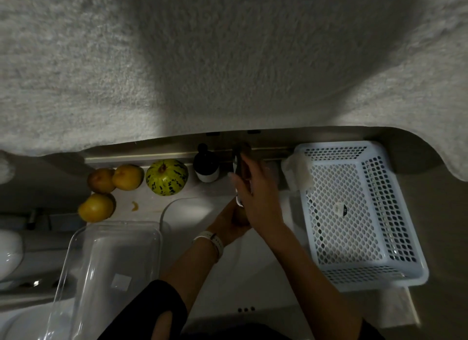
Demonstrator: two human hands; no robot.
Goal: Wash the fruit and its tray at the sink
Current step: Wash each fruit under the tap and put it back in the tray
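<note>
Fruit [239,216], brownish and dim, sits cupped in the left hand [228,228] over the sink [192,213], directly under the faucet [239,180]. Right hand [255,200] reaches above it, fingers stretched along the faucet toward its handle; whether they grip it I cannot tell. Glass tray [106,271] waits just left of the basin, beside more fruit.

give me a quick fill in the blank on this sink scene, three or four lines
1. The white perforated basket sits on the ____ side of the sink.
2. The green striped fruit stands between the yellow fruits and the dark ____.
3. The right hand reaches to the ____.

Missing words: right; bottle; faucet
</note>
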